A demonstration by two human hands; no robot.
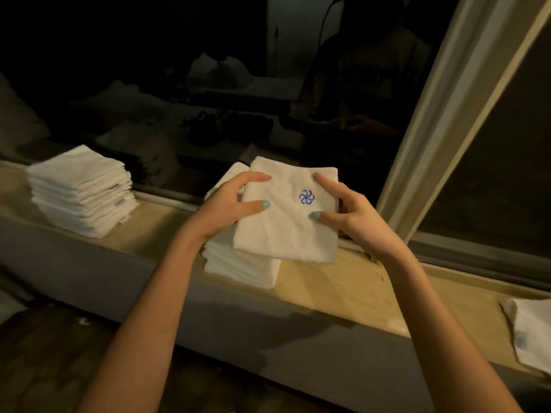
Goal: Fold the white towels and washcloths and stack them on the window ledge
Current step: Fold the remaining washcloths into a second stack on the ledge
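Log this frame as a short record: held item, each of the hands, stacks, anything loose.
held item: folded washcloth with a blue emblem, over the middle stack, skewed to it
left hand: grips the washcloth's left edge, thumb on top
right hand: holds its right edge, thumb and forefinger on top
other stack: left stack on the window ledge
loose: white cloth at the ledge's right end, partly out of frame
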